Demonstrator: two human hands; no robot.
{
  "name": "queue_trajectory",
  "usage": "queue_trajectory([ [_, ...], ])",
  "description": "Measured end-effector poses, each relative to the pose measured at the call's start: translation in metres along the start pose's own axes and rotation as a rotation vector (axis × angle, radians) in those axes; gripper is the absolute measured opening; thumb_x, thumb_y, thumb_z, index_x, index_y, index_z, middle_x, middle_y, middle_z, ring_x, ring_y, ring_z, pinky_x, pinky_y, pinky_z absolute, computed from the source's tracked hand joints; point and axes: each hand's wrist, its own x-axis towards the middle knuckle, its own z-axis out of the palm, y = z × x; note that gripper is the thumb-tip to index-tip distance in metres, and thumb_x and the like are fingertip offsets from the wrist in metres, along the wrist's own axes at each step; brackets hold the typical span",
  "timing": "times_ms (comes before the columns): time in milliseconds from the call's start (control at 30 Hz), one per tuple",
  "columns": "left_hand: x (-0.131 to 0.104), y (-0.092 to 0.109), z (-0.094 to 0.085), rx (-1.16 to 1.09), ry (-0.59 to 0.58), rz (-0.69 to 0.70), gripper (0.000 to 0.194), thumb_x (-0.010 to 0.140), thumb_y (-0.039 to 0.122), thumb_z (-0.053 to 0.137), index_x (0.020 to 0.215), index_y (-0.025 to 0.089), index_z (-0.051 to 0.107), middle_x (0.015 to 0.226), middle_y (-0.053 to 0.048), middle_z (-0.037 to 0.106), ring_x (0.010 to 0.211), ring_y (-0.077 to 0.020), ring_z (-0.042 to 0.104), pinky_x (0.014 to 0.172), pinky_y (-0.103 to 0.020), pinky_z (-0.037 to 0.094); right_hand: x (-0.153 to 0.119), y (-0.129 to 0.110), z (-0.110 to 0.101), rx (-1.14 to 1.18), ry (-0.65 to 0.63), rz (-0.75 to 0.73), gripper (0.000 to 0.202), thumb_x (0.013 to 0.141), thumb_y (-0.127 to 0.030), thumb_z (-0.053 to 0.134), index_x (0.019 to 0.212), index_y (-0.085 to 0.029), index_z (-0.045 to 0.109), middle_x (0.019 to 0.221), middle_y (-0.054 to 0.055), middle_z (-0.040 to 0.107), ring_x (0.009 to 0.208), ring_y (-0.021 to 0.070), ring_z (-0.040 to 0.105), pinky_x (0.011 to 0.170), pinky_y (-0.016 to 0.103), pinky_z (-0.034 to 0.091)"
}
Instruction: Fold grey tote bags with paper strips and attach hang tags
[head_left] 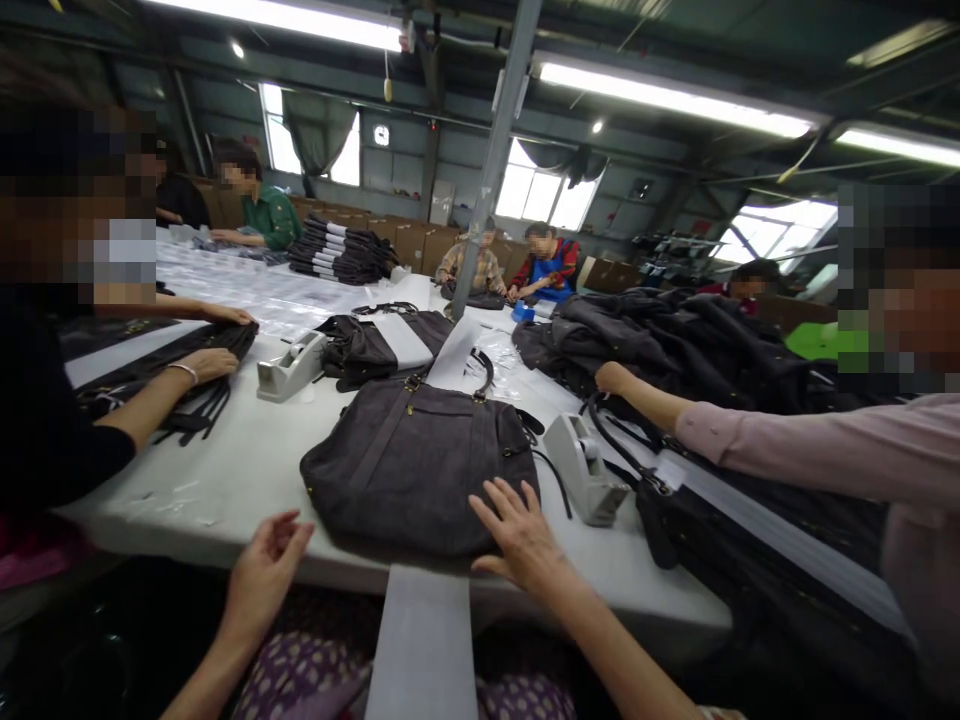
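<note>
A dark grey handbag (pixel 420 470) lies flat on the white table, its handles pointing away from me. My right hand (pixel 517 535) has its fingers spread over the bag's lower right corner. Left of the bag, at the table's front edge, my left hand (pixel 266 570) is raised with curled fingers and holds nothing that I can see. A white strip (pixel 427 640) runs from under the bag's near edge down over my lap. Another white piece (pixel 455 352) sticks up behind the bag, by its handles.
Tape dispensers stand at the left (pixel 292 365) and right (pixel 585 470) of the bag. Behind it lies a banded bag (pixel 390 340). People work on bags at both sides. A dark bag pile (pixel 645 340) fills the back right; a metal pole (pixel 495 160) rises behind the table.
</note>
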Motion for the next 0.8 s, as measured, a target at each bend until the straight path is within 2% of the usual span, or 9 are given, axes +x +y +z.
queue_trajectory([
  [67, 0.032, 0.004, -0.012, 0.024, 0.033, 0.022, 0.077, 0.062, 0.063, 0.067, 0.121, 0.017, 0.047, 0.105, -0.010, 0.063, 0.094, -0.0259, 0.062, 0.083, -0.038, 0.050, -0.007, 0.027, -0.011, -0.040, -0.081, 0.031, 0.079, 0.063, -0.053, 0.075, 0.131, -0.022, 0.047, 0.135, 0.016, 0.046, 0.128, 0.0333, 0.036, 0.103, 0.058, 0.024],
  [200, 0.074, 0.012, -0.002, -0.051, -0.166, -0.005, 0.086, 0.060, 0.054, 0.075, 0.127, 0.015, 0.039, 0.097, -0.011, 0.067, 0.088, -0.0247, 0.065, 0.076, -0.036, 0.053, -0.001, 0.054, -0.019, -0.001, -0.205, -0.062, 0.066, 0.058, -0.050, 0.078, 0.114, -0.021, 0.057, 0.123, 0.011, 0.054, 0.122, 0.0297, 0.043, 0.102, 0.052, 0.028],
  [267, 0.082, 0.016, 0.007, -0.061, -0.246, -0.044, 0.082, 0.060, 0.051, 0.077, 0.125, 0.015, 0.040, 0.095, -0.011, 0.068, 0.082, -0.0241, 0.066, 0.070, -0.034, 0.054, 0.008, 0.057, -0.018, 0.030, -0.241, -0.139, 0.057, 0.060, -0.051, 0.076, 0.104, -0.019, 0.060, 0.112, 0.010, 0.059, 0.120, 0.0285, 0.044, 0.103, 0.050, 0.026],
  [333, 0.086, 0.020, 0.012, -0.054, -0.274, -0.069, 0.074, 0.063, 0.053, 0.074, 0.120, 0.015, 0.045, 0.098, -0.012, 0.067, 0.083, -0.0247, 0.067, 0.069, -0.035, 0.055, 0.016, 0.056, -0.012, 0.040, -0.283, -0.188, 0.048, 0.061, -0.051, 0.073, 0.095, -0.019, 0.062, 0.101, 0.008, 0.062, 0.112, 0.0270, 0.049, 0.103, 0.049, 0.025],
  [500, 0.090, 0.029, 0.019, -0.053, -0.180, 0.084, 0.060, 0.064, 0.053, 0.073, 0.107, 0.015, 0.055, 0.104, -0.009, 0.067, 0.098, -0.0244, 0.064, 0.086, -0.035, 0.052, 0.029, 0.056, 0.007, -0.051, -0.387, -0.188, 0.051, 0.052, -0.054, 0.075, 0.085, -0.017, 0.063, 0.087, 0.007, 0.063, 0.090, 0.0244, 0.055, 0.089, 0.043, 0.037],
  [567, 0.093, 0.034, 0.025, -0.094, -0.152, 0.111, 0.059, 0.063, 0.055, 0.072, 0.103, 0.015, 0.056, 0.099, -0.008, 0.069, 0.093, -0.0240, 0.064, 0.081, -0.034, 0.054, 0.035, 0.057, 0.005, -0.097, -0.377, -0.183, 0.049, 0.053, -0.056, 0.075, 0.081, -0.017, 0.063, 0.084, 0.007, 0.063, 0.088, 0.0240, 0.055, 0.083, 0.038, 0.039],
  [633, 0.097, 0.043, 0.030, -0.107, -0.126, 0.154, 0.057, 0.064, 0.057, 0.071, 0.098, 0.013, 0.057, 0.089, -0.005, 0.069, 0.084, -0.0228, 0.065, 0.073, -0.032, 0.055, 0.041, 0.062, -0.007, -0.124, -0.334, -0.157, 0.048, 0.054, -0.059, 0.074, 0.076, -0.018, 0.062, 0.079, 0.006, 0.063, 0.085, 0.0232, 0.055, 0.080, 0.036, 0.039],
  [700, 0.101, 0.057, 0.033, -0.003, -0.068, 0.217, 0.051, 0.071, 0.056, 0.067, 0.095, 0.011, 0.058, 0.083, -0.003, 0.067, 0.076, -0.0201, 0.063, 0.067, -0.030, 0.054, 0.048, 0.069, -0.028, -0.119, -0.243, -0.073, 0.051, 0.055, -0.064, 0.073, 0.074, -0.018, 0.061, 0.079, 0.006, 0.063, 0.082, 0.0227, 0.055, 0.077, 0.034, 0.039],
  [800, 0.106, 0.080, 0.026, 0.209, 0.052, 0.260, 0.038, 0.084, 0.046, 0.057, 0.100, 0.012, 0.059, 0.092, -0.003, 0.063, 0.078, -0.0173, 0.061, 0.068, -0.032, 0.053, 0.051, 0.090, -0.055, -0.097, -0.040, 0.112, 0.048, 0.062, -0.063, 0.069, 0.075, -0.018, 0.058, 0.079, 0.007, 0.063, 0.079, 0.0218, 0.055, 0.071, 0.031, 0.038],
])
